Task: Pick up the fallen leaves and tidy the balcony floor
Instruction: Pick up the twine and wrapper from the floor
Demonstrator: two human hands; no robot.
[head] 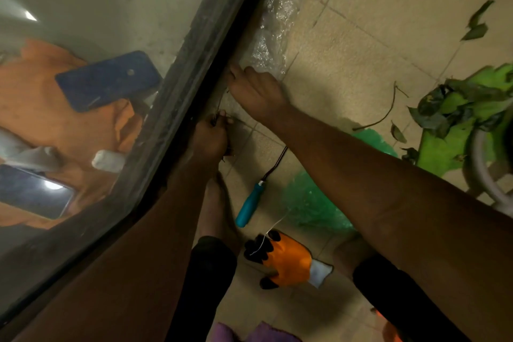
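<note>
Left hand (212, 136) pinching dark leaves (216, 119), possibly dried

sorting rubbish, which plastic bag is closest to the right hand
The clear bag with the white header, right beside the right hand; the green bag lies farther back, beneath that forearm.

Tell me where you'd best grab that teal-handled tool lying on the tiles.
I'd take the teal-handled tool by its thick teal handle, coming straight down and pinching across its width. It lies flat on the tiles, and its thin dark shaft offers little to hold; the shaft's far end is hidden under the right forearm.
</note>
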